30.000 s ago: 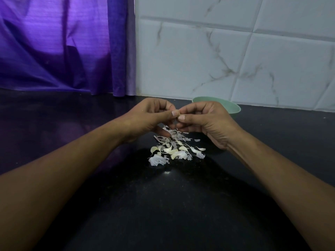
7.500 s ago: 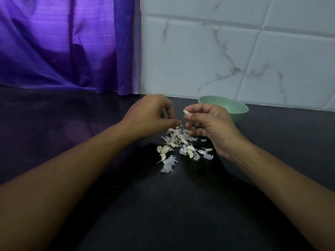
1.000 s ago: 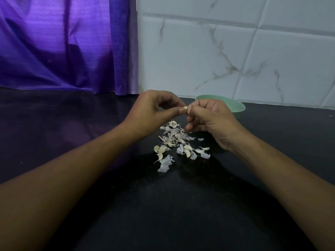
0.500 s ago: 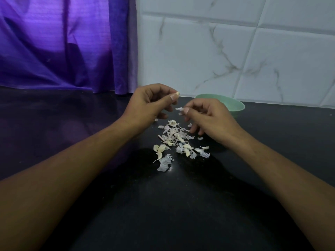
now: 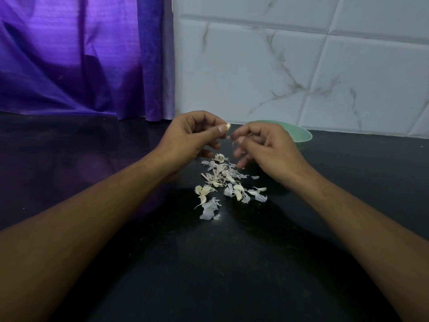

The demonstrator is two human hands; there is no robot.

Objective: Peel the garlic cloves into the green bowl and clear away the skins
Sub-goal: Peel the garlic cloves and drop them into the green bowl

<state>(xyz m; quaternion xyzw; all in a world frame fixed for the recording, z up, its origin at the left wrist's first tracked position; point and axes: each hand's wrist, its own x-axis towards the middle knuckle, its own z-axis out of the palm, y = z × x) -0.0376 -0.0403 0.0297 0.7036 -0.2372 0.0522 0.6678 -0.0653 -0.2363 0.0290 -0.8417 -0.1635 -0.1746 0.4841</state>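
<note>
Thumb and forefinger of the left hand [image 5: 190, 135] are pinching a pale garlic clove [image 5: 228, 126] above the counter [image 5: 209, 263]. The fingers of the right hand [image 5: 267, 149] are curling just beside it, blurred — grasping anything or not, I cannot tell. Loose skins [image 5: 222, 180] are lying beneath, mid-counter; the green bowl [image 5: 299, 135] is sitting behind the right hand, near the back edge.

1 green bowl [image 5: 304, 135]; perhaps 6 garlic cloves [image 5: 238, 195].
</note>
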